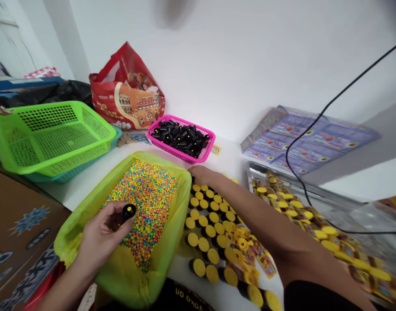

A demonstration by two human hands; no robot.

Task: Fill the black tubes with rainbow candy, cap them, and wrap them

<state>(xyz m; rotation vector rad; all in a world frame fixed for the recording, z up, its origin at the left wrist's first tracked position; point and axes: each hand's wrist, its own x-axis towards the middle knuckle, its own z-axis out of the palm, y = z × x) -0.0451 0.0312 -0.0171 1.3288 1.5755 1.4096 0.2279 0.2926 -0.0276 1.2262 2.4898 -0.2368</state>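
My left hand (103, 229) pinches a small black tube (129, 211) with a yellow dot on its end. It is above the bin (172, 259) lined with yellow-green plastic, over a bed of tiny multicoloured candy balls (152, 194). Beyond the bin's far right corner, my right hand (201, 174) has its fingers closed at a black tube (192, 178), mostly hidden by the hand. That tube is at the far end of rows of black tubes with yellow caps (203, 244). A pink basket (172, 152) of loose black tubes lies just past my right hand.
Green baskets (55, 160) are stacked at left above a cardboard box (19, 233). A red bag (126, 95) stands by the wall. At right are purple boxes (292, 138), a metal tray (253, 172) of yellow-capped pieces and a hanging black cable (287, 155). Loose yellow pieces (246, 244) lie beside the tubes.
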